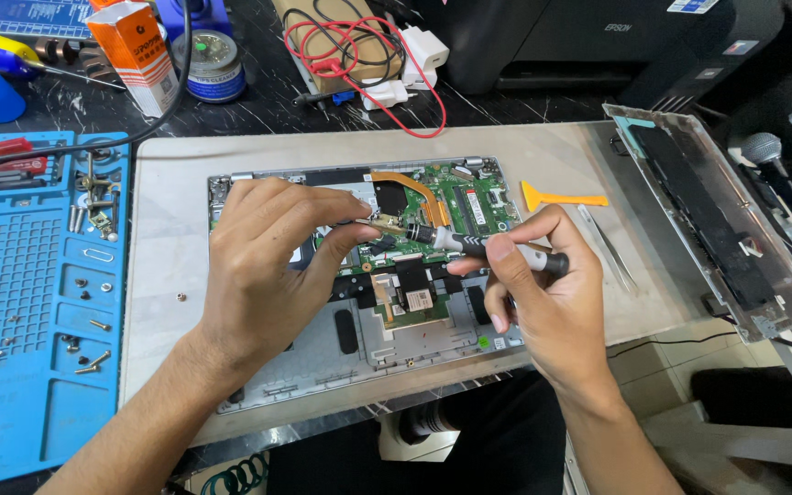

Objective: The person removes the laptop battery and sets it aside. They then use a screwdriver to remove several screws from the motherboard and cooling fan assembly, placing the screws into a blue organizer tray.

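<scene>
While pinching a small brass-coloured metal part [379,223] between thumb and forefinger of the left hand [263,266], steadying it just above the green circuit board [469,206] of the opened grey laptop base [368,344]. Gripping the slim black-and-silver precision screwdriver [488,247] in the clenched fingers of the right hand [543,307], tip meeting that pinched part near the copper heat pipe [410,188]. Judging the part light, thin and easily bent, best taken by its edges; judging the screwdriver stiff and smooth, best held at its knurled barrel. Lying further out: loose screws [89,362] on the blue silicone work mat [11,275] at left, an orange plastic pry tool [561,197], steel tweezers [609,249], and the removed laptop cover [717,229] at right.
</scene>
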